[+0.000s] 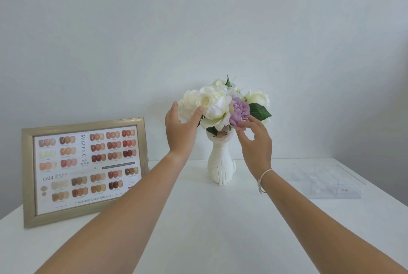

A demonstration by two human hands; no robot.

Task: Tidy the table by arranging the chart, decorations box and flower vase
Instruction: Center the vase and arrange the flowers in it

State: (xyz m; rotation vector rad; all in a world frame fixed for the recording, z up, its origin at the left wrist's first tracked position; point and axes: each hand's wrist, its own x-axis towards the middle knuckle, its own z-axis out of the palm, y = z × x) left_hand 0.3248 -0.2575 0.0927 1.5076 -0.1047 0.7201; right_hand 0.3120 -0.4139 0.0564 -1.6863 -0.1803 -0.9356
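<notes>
A white cat-shaped flower vase (221,163) stands upright at the back middle of the white table (209,229), filled with cream and purple flowers (223,105). My left hand (180,129) cups the cream bloom on the bouquet's left side, thumb on its petals. My right hand (255,139) touches the lower edge of the purple flower with its fingertips. The framed nail-colour chart (85,169) stands upright at the left. The clear decorations box (329,182) lies flat at the right.
A plain pale wall (198,30) rises directly behind the table. The table's right edge runs close past the clear box. A white cord bracelet (263,179) circles my right wrist.
</notes>
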